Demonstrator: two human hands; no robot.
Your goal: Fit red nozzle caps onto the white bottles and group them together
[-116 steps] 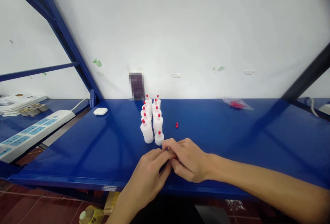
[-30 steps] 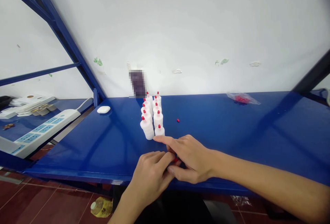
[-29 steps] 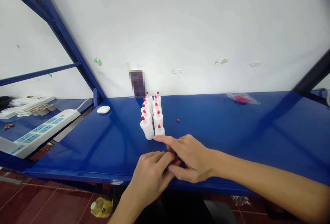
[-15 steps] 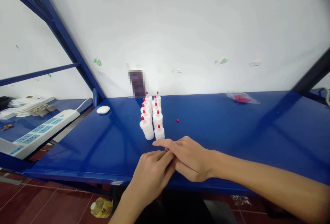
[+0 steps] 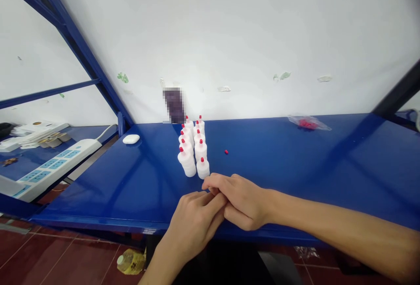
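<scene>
My left hand (image 5: 197,216) and my right hand (image 5: 243,200) meet over the table's front edge, fingers closed and overlapping. The right fingers lie across the left fingertips. Whatever they grip, if anything, is hidden between them. Just beyond my hands, white squeeze bottles (image 5: 187,162) with red caps stand upright in two rows; the nearest short bottle (image 5: 203,169) of the right row is close to my right fingertips. A single loose red cap (image 5: 226,152) lies to the right of the rows.
A clear bag of red caps (image 5: 307,124) lies at the back right of the blue table (image 5: 262,153). A white oval case (image 5: 131,139) sits at the left. Further left are a power strip (image 5: 54,167) and a blue frame post (image 5: 82,53). A yellowish bottle (image 5: 131,262) is on the floor.
The right index finger, stretched out to the left before, has curled back over the left fingertips. Both hands stay together in nearly the same place; the bottles have not moved.
</scene>
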